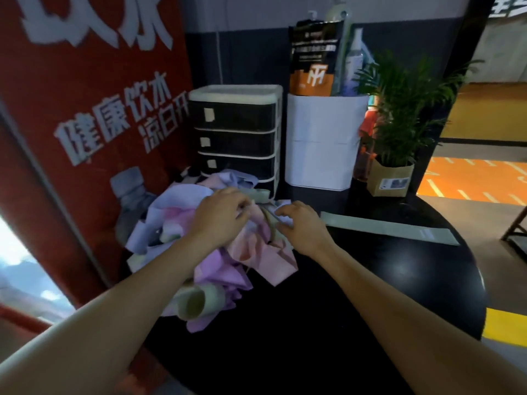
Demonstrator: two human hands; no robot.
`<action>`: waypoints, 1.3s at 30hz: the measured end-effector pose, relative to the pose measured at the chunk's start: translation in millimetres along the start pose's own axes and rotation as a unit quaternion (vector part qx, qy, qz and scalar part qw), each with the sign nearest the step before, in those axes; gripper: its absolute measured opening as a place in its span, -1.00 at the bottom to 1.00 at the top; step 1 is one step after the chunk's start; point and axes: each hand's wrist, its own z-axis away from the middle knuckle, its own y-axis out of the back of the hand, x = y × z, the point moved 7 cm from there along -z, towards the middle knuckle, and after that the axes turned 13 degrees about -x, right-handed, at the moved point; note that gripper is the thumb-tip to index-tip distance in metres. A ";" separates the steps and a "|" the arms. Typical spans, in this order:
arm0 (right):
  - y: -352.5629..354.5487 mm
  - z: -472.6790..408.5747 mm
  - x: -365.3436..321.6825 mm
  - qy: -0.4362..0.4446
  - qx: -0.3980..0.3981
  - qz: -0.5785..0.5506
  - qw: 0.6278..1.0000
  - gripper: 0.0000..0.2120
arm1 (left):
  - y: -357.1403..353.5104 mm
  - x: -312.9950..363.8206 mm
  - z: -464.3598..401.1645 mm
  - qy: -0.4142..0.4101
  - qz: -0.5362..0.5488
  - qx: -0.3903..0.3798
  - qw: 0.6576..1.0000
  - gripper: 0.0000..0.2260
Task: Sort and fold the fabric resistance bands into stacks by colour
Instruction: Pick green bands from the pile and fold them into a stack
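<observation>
On the black round table, at its left side, a loose pile of fabric bands is seen, in pink, purple, lilac and pale green. One green band is laid flat and straight on the table to the right of the pile, apart from it. A rolled green band is found at the near edge of the pile.

Both hands are placed on top of the pile. The left hand is held with curled fingers, and something thin in the pile seems to be pinched by its fingertips; what exactly is pinched cannot be told. The right hand is held just beside it, with fingers bent down into the fabric; whether a band is gripped by it cannot be told.

Behind the pile a drawer unit with dark drawers is seen, and beside it a white bin. A potted plant is placed further right. A red sign with white letters stands at the left.
</observation>
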 end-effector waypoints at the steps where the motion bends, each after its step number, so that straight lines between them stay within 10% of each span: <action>1: -4.8 -2.1 -10.7 0.014 -0.004 0.002 1.000 -0.75 | 4.7 -7.2 9.0 0.007 0.008 0.006 1.000 -0.81; 22: -74.4 74.4 -132.0 0.158 -0.227 -0.045 0.960 -0.70 | -12.9 -77.0 155.0 0.085 0.223 0.027 0.971 -0.85; 39: 20.1 20.0 -95.4 0.064 0.042 -0.239 0.968 -0.92 | 5.5 -51.1 109.9 0.004 0.254 0.025 0.967 -0.89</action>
